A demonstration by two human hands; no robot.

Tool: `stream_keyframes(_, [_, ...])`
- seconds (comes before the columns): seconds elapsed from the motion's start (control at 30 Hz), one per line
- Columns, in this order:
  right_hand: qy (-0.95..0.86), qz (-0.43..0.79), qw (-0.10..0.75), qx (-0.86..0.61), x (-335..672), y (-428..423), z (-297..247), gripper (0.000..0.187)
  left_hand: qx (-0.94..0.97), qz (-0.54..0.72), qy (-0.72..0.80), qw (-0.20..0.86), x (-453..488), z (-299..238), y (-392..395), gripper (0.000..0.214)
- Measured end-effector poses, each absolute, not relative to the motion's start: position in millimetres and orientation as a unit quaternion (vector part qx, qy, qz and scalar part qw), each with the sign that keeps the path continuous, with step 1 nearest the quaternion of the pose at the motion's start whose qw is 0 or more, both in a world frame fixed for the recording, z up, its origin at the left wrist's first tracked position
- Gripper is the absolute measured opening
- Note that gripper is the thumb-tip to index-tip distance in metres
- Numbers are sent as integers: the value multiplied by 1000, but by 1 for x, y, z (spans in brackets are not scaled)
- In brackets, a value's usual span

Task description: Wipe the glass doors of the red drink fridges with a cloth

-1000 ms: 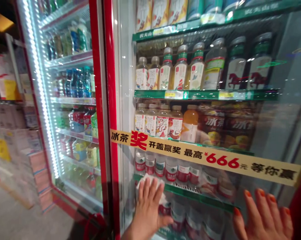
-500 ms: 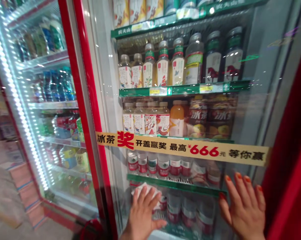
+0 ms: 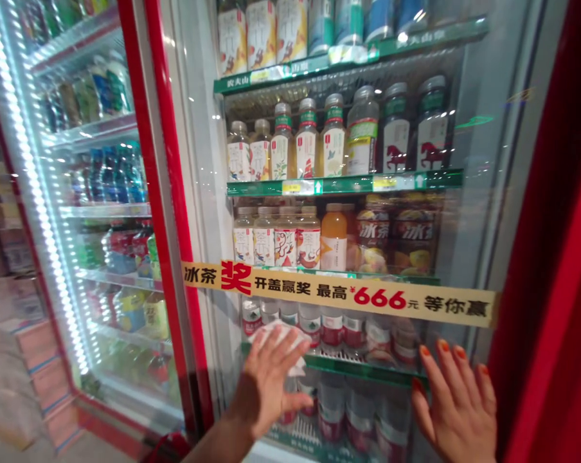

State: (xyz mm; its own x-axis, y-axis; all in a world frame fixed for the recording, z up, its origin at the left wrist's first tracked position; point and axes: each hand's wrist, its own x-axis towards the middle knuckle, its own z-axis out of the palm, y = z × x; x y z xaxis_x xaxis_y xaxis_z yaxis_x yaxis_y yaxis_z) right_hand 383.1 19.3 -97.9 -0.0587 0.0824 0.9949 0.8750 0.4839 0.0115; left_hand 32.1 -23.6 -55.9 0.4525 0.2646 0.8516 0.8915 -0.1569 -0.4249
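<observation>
Item: white, crumpled cloth or tissue (image 3: 299, 366); laid flat to a clear glass door (image 3: 478, 161), below a cream printed strip (image 3: 339, 297), in front of a row of clear bottles with red-and-white labels (image 3: 332, 328).
Left hand (image 3: 271, 379): fingers spread wide, cloth beneath them, pressed rather than gripped.
Right hand (image 3: 457, 405), orange nails: fingers fanned open, nothing held; appears to rest on the glass near the red upright frame (image 3: 536, 257).

Risks (judged): cloth could slide from under the fingers, since nothing pinches it; a fold could catch the strip's lower edge and lift it if carried upward; bare fingertips could smear the glass; uneven pressure could shift the door if it is unlatched.

Obscured: most of the cloth, under the left hand; both palms, so firmness of contact cannot be told; right wrist and left forearm, cut by the bottom border; some lower bottles, behind the left hand; small label print, unreadable; stacked cartons at far left (image 3: 49, 379), blurred; door handle and latch, not made out.
</observation>
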Motion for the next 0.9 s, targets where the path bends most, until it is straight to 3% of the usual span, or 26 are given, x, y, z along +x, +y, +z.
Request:
stream_keyframes(0.13, [-636, -340, 584, -372, 381, 16, -95, 69, -564, -444, -562, 411, -5, -12, -10, 86])
stream_keyframes(0.2, [-629, -330, 592, -381, 380, 13, -95, 67, -515, -499, -588, 373, 6, -4, -6, 94])
stream_keyframes(0.27, [-625, -314, 598, -391, 379, 12, -98, 66, -566, -455, -553, 408, 25, -21, -8, 103])
stream_keyframes(0.4, [-615, -292, 618, -393, 377, 17, -103, 68, -641, -367, -480, 473, 26, -71, -21, 90])
stream_keyframes(0.63, [-630, -350, 576, -386, 381, 17, -99, 72, -531, -483, -581, 384, 18, -34, -1, 91])
stream_keyframes(0.77, [-640, -377, 552, -379, 381, 17, -94, 73, -643, -377, -507, 433, 75, -92, -14, 101])
stream_keyframes(0.9, [-646, -407, 528, -372, 379, 17, -91, 76, -655, -347, -463, 487, 57, -132, -32, 89])
